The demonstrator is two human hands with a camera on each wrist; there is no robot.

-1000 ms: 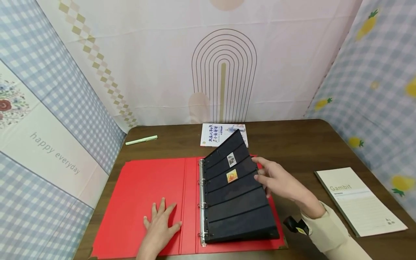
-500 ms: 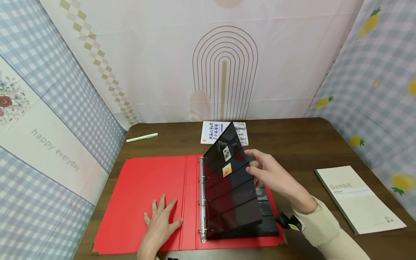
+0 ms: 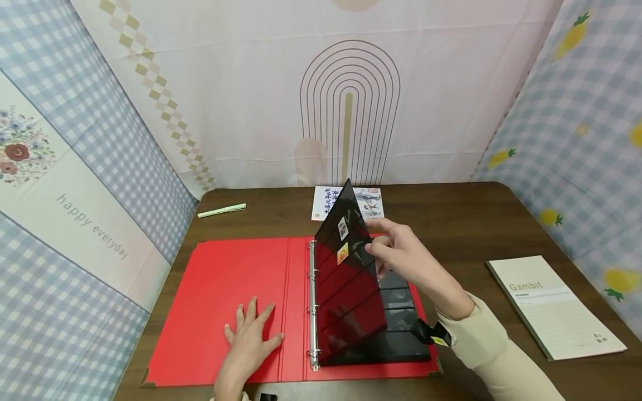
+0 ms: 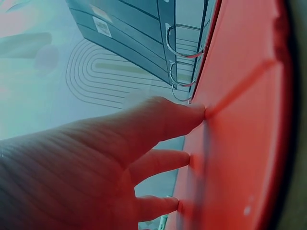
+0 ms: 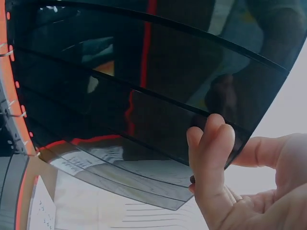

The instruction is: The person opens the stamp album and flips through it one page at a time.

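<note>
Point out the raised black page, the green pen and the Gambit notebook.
Raised black page point(image 3: 349, 284): head view, pocketed face.
Green pen point(image 3: 222, 210): head view, middle of barrel.
Gambit notebook point(image 3: 557, 309): head view, front cover.

With twelve straight ahead of the person, I see the left hand point(image 3: 247, 346) down at seven o'clock, back upward, its fingers point(image 4: 160, 162) fanned between eleven and one and its thumb point(image 4: 168, 116) angled off toward two. The fingertips are planted, with the palm arched clear above them; the left wrist point(image 3: 228, 385) trails behind toward six. Over at four, the right hand point(image 3: 406, 250) is raised, thumb and fingers brought together in a pinch, fingertips aimed at ten. The right wrist point(image 3: 457, 305) is nearly straight, and the right forearm point(image 3: 506, 362), sleeved in cream, slants in from five.
</note>
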